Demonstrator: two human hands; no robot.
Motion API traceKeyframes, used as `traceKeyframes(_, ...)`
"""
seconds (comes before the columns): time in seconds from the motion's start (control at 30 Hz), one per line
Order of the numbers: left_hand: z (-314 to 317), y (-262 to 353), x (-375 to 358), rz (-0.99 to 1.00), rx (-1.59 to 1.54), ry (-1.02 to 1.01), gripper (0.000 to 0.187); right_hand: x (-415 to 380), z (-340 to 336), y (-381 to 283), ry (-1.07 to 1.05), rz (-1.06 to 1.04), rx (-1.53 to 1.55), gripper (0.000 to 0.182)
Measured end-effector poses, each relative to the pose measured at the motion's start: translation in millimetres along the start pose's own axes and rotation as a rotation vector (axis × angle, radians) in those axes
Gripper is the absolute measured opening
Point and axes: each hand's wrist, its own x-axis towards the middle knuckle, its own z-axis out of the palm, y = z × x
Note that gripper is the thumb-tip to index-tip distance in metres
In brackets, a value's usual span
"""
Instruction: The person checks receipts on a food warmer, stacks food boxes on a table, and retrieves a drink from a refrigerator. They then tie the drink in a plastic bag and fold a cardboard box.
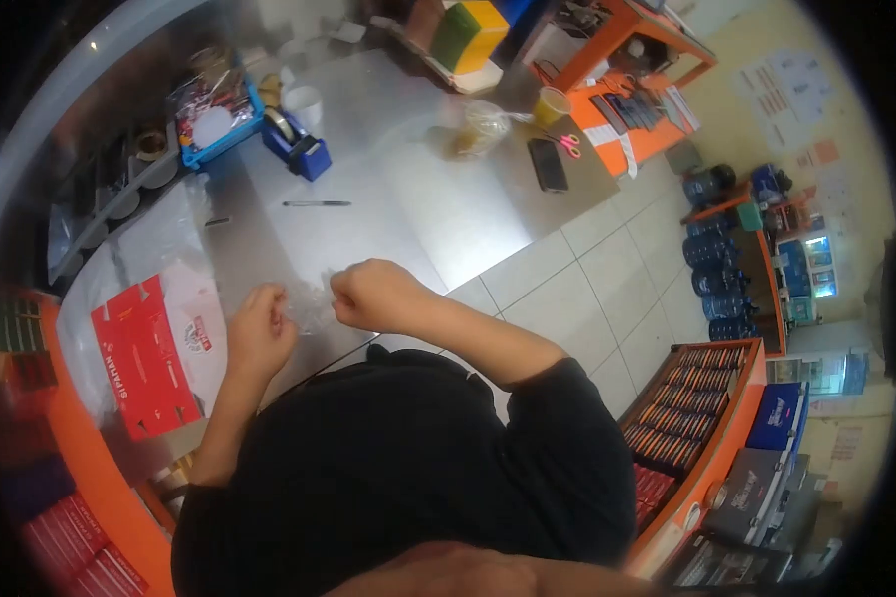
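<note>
A crinkled piece of clear plastic (314,306) shows faintly between my two hands at the table's near edge. My right hand (376,296) is closed in a fist at its right side. On the other side, my left hand (263,333) has its fingers curled in at the plastic; the exact grip of the fingertips is too blurred to make out. Left of that hand lies a flat red and white printed carton (147,356) on clear wrapping. A black pen (317,204) rests on the metal table (368,159) beyond my hands.
Farther back stand a blue tape dispenser (297,147), a blue basket (216,114) of small packets and a white cup (304,104). To the right are a knotted plastic bag (484,129), a phone (548,165), pink scissors (569,146) and a yellow cup (551,106). An orange shelf (692,408) stands at my right.
</note>
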Motion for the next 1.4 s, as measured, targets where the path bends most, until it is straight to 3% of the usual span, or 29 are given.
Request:
traceKeyframes(0.03,13,11,5,0.004,0.001,-0.008,0.013,-6,-4,7,0.006,0.006,0.005,0.015)
traceKeyframes(0.1,34,28,13,0.095,-0.072,-0.180,0.020,-15,-12,18,0.210,-0.123,0.119,0.009)
traceKeyframes(0.23,58,32,16,-0.074,-0.115,-0.199,0.018,-26,-12,31,0.172,0.081,0.156,0.012)
traceKeyframes(0.33,64,26,18,-0.141,-0.077,-0.050,0.016,-34,-20,47,0.132,0.151,0.194,0.012)
traceKeyframes(0.43,67,35,24,-0.178,-0.110,-0.130,0.018,-40,-34,50,0.159,0.200,0.254,0.014)
traceKeyframes(0.5,67,57,25,-0.209,-0.139,-0.363,0.020,-38,-38,50,0.138,0.179,0.254,0.015)
traceKeyframes(0.6,79,50,20,-0.183,-0.237,-0.399,0.021,-27,-24,60,0.044,0.166,0.314,0.017)
traceKeyframes(0.63,78,48,20,-0.195,-0.229,-0.387,0.021,-20,-15,69,-0.020,0.168,0.362,0.018)
traceKeyframes(0.7,68,39,20,-0.147,0.168,-0.277,0.020,-11,-1,100,0.183,0.277,0.111,0.021)
traceKeyframes(0.73,64,34,19,-0.185,0.189,-0.255,0.020,-11,-20,103,0.310,0.269,0.142,0.017)
traceKeyframes(0.8,59,24,23,-0.073,0.244,-0.013,0.020,-9,-41,84,0.255,0.257,0.164,0.015)
traceKeyframes(0.87,54,25,26,-0.230,0.155,0.009,0.019,-3,-39,75,0.396,0.255,0.341,0.017)
traceKeyframes(0.93,49,15,32,-0.357,0.046,0.027,0.019,4,-22,75,0.358,0.171,0.430,0.019)
traceKeyframes(1.0,56,-6,30,-0.811,-0.497,-0.372,0.016,5,-10,63,0.325,0.105,0.516,0.022)
traceKeyframes(1.03,65,-14,22,-0.813,-0.496,-0.364,0.016,5,-8,51,0.313,0.083,0.559,0.021)
traceKeyframes(1.1,78,-23,8,-0.383,-0.347,-0.093,0.014,5,-6,36,0.233,0.096,0.612,0.021)
traceKeyframes(1.13,77,-25,3,-0.390,-0.342,-0.084,0.014,6,-1,32,0.224,0.089,0.616,0.021)
traceKeyframes(1.2,68,-27,-5,-0.603,-0.399,-0.114,0.016,10,13,24,0.159,0.020,0.650,0.021)
traceKeyframes(1.23,61,-25,-7,-0.610,-0.393,-0.106,0.016,12,17,18,0.137,-0.003,0.669,0.017)
traceKeyframes(1.3,41,-22,-8,-1.033,-0.655,-0.229,0.017,21,28,10,0.142,-0.083,0.664,0.016)
traceKeyframes(1.4,17,-37,-16,-1.018,-0.757,-0.394,0.018,31,35,-2,0.093,-0.208,0.648,0.015)
